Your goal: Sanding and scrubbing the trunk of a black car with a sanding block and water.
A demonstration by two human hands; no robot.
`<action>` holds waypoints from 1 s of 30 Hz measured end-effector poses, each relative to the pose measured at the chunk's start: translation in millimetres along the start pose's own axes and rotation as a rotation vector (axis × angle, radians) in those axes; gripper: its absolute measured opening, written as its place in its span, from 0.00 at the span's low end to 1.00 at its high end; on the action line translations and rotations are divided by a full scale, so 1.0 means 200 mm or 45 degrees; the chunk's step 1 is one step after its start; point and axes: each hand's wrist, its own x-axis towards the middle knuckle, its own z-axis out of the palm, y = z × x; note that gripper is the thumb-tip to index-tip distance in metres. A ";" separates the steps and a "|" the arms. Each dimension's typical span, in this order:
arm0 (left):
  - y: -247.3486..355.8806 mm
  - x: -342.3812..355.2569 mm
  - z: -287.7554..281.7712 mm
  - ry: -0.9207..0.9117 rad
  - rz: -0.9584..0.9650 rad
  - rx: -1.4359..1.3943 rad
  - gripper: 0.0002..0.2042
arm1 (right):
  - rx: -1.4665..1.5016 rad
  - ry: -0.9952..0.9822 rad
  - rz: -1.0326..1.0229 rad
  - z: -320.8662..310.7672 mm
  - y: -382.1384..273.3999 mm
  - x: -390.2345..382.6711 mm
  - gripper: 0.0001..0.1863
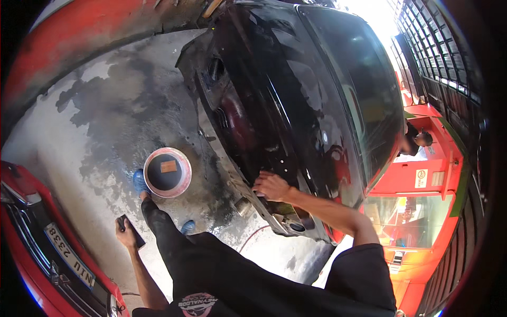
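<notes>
My left hand (127, 236) is closed around a dark, flat, rectangular block with a knob-like grip (136, 235), held low beside my leg. My right hand (272, 186) rests with curled fingers against the lower body panel of a black car (296, 100). Something small may be under those fingertips, but I cannot make it out. The panel looks wet and glossy, with a dark reddish patch and openings where lamps or trim are absent.
A round bucket (186, 188) of dark water stands by my foot, a brown piece (168, 167) in it. A red car (58, 259) is at the lower left. The concrete floor (121, 105) has wet patches. A person (414, 140) is beyond the black car, near a red booth (412, 222).
</notes>
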 end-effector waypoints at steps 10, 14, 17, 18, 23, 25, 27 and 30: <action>0.44 0.18 0.84 -0.841 0.019 -0.211 0.30 | 1.153 0.245 0.615 0.33 -0.32 1.19 0.17; 0.30 0.29 1.12 -0.813 0.022 0.287 0.34 | 1.181 -0.018 0.871 0.46 -0.41 1.54 0.25; 0.20 0.37 1.35 -0.874 -0.096 0.356 0.35 | 1.177 -0.086 1.093 0.72 -0.46 1.78 0.26; 0.14 0.39 1.44 -0.885 -0.145 0.409 0.36 | 1.129 -0.109 1.131 0.92 -0.47 1.87 0.25; -0.17 0.66 1.65 -0.655 -0.245 0.874 0.38 | 1.400 -0.089 0.761 1.49 -0.68 2.32 0.25; -0.17 0.58 1.91 -0.658 -0.235 0.821 0.34 | 0.948 0.118 0.825 1.89 -0.63 2.36 0.31; -0.36 0.62 1.95 -0.590 -0.310 0.882 0.31 | 0.834 0.098 0.840 2.06 -0.84 2.47 0.32; -0.72 0.73 1.94 -0.479 -0.050 1.015 0.19 | 1.023 -0.115 0.753 2.18 -0.97 2.73 0.32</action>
